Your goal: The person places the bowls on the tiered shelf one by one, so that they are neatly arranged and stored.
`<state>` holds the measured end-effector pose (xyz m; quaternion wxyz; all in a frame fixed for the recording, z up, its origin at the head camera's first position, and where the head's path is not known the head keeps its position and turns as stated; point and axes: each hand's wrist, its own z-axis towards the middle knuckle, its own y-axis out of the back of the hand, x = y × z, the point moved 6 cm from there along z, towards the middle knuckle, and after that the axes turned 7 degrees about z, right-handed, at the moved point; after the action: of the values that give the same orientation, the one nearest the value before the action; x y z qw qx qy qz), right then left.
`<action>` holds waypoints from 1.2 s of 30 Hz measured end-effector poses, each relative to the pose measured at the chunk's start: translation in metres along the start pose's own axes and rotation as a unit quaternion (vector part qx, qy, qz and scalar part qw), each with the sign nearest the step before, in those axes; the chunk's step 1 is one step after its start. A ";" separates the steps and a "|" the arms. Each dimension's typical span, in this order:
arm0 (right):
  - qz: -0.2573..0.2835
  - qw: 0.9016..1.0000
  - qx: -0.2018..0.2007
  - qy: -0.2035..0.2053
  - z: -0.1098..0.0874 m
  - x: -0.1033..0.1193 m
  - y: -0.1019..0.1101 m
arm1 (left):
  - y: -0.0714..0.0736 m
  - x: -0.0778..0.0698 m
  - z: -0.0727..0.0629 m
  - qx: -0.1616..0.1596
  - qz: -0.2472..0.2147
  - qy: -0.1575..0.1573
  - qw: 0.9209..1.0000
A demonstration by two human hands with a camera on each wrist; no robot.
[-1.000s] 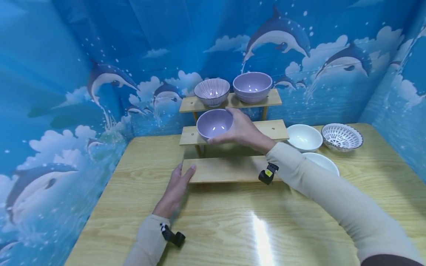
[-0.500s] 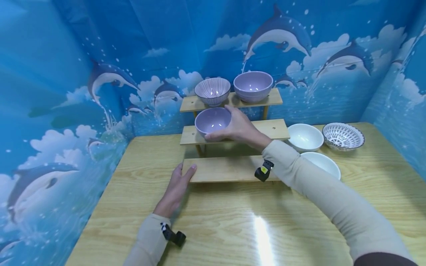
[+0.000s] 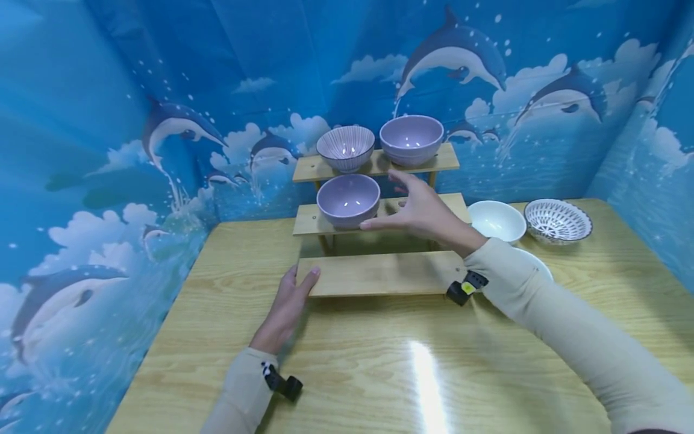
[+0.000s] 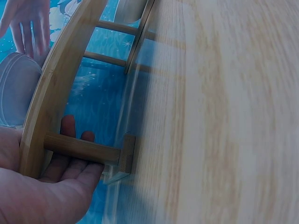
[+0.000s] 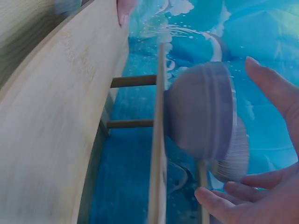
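Note:
A plain purple bowl (image 3: pixel 349 202) sits upright at the left of the middle board on a three-tier wooden display rack (image 3: pixel 379 274). My right hand (image 3: pixel 420 208) is just right of it, fingers spread and apart from the rim; in the right wrist view, a gap shows between the fingers (image 5: pixel 217 203) and the bowl (image 5: pixel 201 109). My left hand (image 3: pixel 290 301) grips the left end of the lowest board, thumb on top. Seen from the left wrist, its fingers (image 4: pixel 67 170) curl underneath, behind a wooden crossbar (image 4: pixel 81 148).
On the top board stand a striped bowl (image 3: pixel 346 147) and a larger purple bowl (image 3: pixel 412 140). Right of the rack, two white bowls (image 3: pixel 496 220) and a black-patterned bowl (image 3: pixel 557 222) rest on the wooden table (image 3: pixel 347 374). A dolphin-printed backdrop (image 3: pixel 271 72) rises behind.
The right hand has let go of the purple bowl and drawn back to the right, its fingers spreading. The bowl stays on the middle board. The left hand keeps its grip on the rack.

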<state>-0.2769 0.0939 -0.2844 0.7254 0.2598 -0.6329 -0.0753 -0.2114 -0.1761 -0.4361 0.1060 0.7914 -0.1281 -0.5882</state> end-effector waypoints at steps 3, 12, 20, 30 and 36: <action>0.008 1.000 -0.006 0.009 -0.013 -0.001 0.014 | 0.000 -0.001 0.001 -0.003 -0.003 -0.002 1.000; -0.007 1.000 -0.019 -0.021 -0.058 -0.016 0.054 | 0.000 0.000 0.003 -0.014 -0.007 -0.003 1.000; -0.069 0.995 -0.059 -0.046 -0.099 -0.058 0.089 | 0.000 0.001 0.002 -0.009 -0.003 -0.001 1.000; -0.075 0.990 -0.082 -0.088 -0.141 -0.118 0.113 | -0.001 0.000 0.002 -0.006 0.002 0.000 1.000; -0.065 0.989 -0.096 -0.090 -0.157 -0.145 0.116 | -0.001 -0.001 0.002 -0.002 -0.003 -0.012 1.000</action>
<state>-0.1792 0.3008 -0.3670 0.6807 0.2214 -0.6673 -0.2058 -0.2134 -0.1749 -0.4357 0.1038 0.7846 -0.1257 -0.5982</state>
